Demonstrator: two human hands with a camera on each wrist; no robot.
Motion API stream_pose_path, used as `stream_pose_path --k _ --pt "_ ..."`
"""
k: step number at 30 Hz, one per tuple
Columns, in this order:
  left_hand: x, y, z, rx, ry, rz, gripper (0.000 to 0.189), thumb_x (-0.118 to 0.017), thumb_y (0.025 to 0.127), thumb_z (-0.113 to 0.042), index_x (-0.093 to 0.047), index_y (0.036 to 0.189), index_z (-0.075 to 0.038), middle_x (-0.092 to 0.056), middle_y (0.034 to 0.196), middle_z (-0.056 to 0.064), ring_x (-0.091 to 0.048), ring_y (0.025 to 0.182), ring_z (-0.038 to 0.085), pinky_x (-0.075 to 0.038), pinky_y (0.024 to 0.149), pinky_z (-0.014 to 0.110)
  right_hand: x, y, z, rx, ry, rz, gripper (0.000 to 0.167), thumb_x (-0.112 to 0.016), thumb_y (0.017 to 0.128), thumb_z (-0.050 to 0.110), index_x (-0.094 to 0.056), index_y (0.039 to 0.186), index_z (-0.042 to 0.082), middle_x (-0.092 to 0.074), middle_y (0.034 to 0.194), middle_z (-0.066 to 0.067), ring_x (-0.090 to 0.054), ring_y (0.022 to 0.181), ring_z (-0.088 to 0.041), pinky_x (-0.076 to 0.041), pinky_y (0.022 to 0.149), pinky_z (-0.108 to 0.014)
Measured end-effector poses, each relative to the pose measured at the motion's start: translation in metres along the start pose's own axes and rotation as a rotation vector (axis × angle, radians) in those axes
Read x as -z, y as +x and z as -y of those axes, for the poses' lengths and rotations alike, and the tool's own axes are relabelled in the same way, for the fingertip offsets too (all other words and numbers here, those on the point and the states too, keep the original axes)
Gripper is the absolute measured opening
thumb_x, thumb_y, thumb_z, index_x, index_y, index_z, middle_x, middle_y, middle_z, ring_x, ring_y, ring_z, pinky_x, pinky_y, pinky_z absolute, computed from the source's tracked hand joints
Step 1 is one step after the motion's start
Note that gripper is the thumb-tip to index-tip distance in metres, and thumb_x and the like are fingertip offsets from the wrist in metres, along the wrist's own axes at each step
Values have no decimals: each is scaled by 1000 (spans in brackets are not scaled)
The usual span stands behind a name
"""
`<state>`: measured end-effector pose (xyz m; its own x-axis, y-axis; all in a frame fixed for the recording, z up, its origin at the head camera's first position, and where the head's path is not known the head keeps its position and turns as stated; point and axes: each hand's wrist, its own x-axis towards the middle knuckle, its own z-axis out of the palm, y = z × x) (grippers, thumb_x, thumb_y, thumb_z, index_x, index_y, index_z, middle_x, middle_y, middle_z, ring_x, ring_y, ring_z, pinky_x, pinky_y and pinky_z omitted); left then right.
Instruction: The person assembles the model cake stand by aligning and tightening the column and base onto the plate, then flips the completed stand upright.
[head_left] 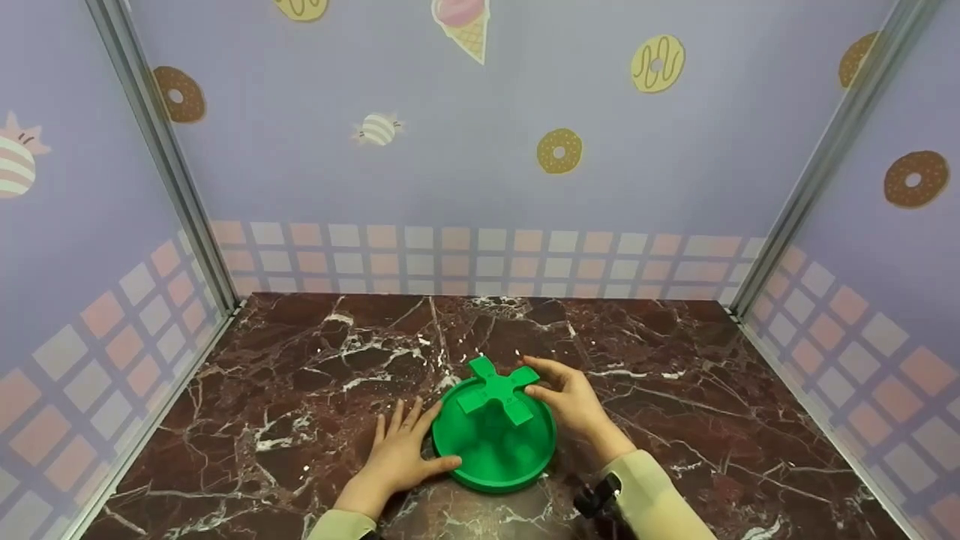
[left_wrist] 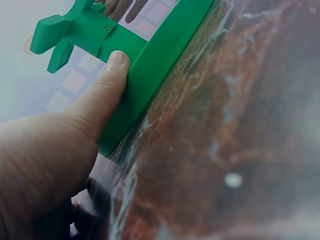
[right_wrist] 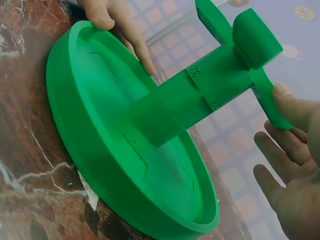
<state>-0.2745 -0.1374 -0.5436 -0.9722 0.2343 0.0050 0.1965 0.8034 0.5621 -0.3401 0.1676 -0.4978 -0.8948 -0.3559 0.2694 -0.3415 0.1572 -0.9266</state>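
A green plastic stand stands upright on the table. Its round base (head_left: 493, 478) has a raised rim, and a central post (right_wrist: 172, 107) with small embossed numbers carries a four-armed top (head_left: 501, 390). My left hand (head_left: 401, 450) lies at the base's left side with fingers spread and fairly straight, its thumb (left_wrist: 112, 75) touching the rim. At the upper right, my right hand (head_left: 574, 401) pinches one arm of the top between thumb and fingers. In the right wrist view, its other fingers stretch below that arm.
The dark red marbled tabletop (head_left: 300, 375) extends around the stand. Patterned walls (head_left: 450, 180) stand at the back and both sides, joined by metal corner posts (head_left: 161, 165). A black device (head_left: 596, 495) is at the right wrist.
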Motion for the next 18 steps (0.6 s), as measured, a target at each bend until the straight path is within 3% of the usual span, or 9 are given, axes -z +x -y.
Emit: stream_pose_path --k 7,18 --pt "0 -1 -1 -5 -2 -4 104 -72 81 -72 -33 163 -22 -20 171 22 -5 158 51 1 124 74 -5 -1 1 -5 -79 -117 46 -76 91 2 -63 133 -9 -68 130 -29 -69 118 -31 -59 99 -37" --pt "1 1 0 -23 11 -14 103 -72 81 -71 -33 163 -22 -20 171 22 -6 158 52 1 124 75 -12 -10 4 11 -119 -226 38 -81 84 -1 -70 120 -7 -74 116 -25 -72 106 -34 -62 93 -45"
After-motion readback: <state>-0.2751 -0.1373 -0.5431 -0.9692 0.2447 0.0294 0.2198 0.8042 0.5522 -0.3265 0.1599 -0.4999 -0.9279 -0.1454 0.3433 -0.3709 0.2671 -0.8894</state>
